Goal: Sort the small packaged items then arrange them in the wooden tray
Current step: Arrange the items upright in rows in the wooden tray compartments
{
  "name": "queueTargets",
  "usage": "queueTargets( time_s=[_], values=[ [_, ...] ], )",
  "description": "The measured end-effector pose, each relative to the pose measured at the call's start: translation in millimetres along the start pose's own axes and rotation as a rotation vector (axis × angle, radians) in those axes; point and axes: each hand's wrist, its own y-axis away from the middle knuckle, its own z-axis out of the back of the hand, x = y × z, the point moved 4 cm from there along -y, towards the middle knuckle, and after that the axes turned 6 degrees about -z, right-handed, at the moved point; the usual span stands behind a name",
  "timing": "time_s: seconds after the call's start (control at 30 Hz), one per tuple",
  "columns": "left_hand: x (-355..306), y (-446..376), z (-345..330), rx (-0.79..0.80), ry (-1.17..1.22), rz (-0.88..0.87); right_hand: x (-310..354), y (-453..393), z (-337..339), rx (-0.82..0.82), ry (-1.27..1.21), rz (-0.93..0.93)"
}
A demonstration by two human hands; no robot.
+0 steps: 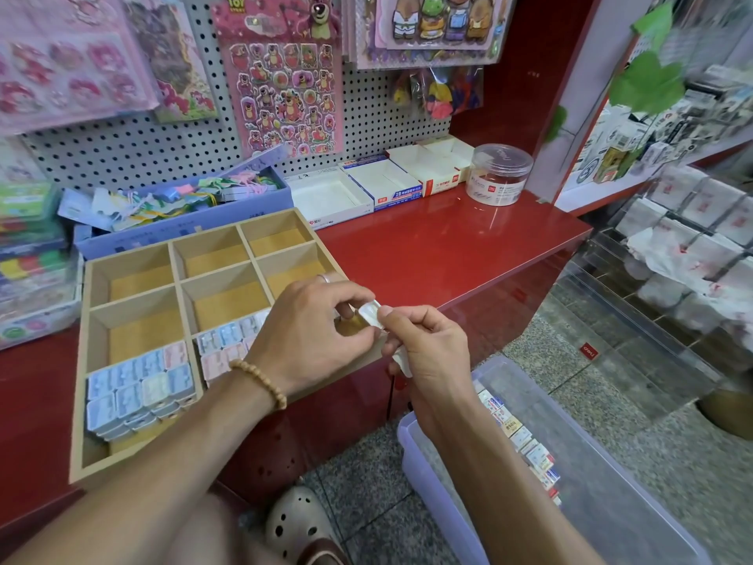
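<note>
Both hands, left [322, 332] and right [428, 344], pinch one small packet [371, 311] above the wooden tray [134, 275]; best matched by colour before placing.

"TOY" heads the pink sticker sheet [285, 75]; "2B", seemingly, marks the blue-edged box [387, 185]

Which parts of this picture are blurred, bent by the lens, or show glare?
Head view: the pegboard and red counter edges curve from wide-angle distortion; glare streaks lie on the counter near the clear round jar; the right-side racks smear toward the edge; the wooden tray and both hands, left and right, stay fairly sharp.
</note>
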Motion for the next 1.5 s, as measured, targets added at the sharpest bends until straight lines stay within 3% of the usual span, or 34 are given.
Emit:
queueTargets(
  time_s=[0.2, 0.3, 0.43, 0.57, 0.77, 1.03, 1.43, 1.5],
  values=[
    [6.5, -1.5, 1.7, -0.003, 0.01, 0.031, 1.0, -0.7, -7.9, 0.08, 0.035, 0.01],
    [15.5, -3.6, 3.4, -0.003, -0.008, 0.087, 6.0, -5.0, -5.0, 0.043, 0.022, -0.009],
    [42.4, -9.6, 1.3, 0.088, -0.123, 0.207, 9.7, -16.7, 19.8, -0.092, -0.021, -0.147],
    [58.9, -14.9, -11.4, 0.202, -0.245, 0.269, 0.2, -22.8, 34.4, -0.084, 0.025, -0.256],
    [65.2, -25.1, -30.9, 0.226, -0.325, 0.246, -15.7, -22.7, 41.8, -0.043, -0.118, -0.366],
    [65.1, -26.2, -30.4, 0.194, -0.415, 0.213, -22.7, -13.2, 37.4, 0.099, -0.198, -0.329],
    [65.7, -29.1, -29.2, 0.232, -0.452, 0.221, -26.8, -6.7, 47.5, 0.064, -0.015, -0.211],
    [59.4, -27.7, -22.1, 0.181, -0.399, 0.209, -22.8, -5.8, 48.7, 0.034, 0.018, -0.175]
  ],
)
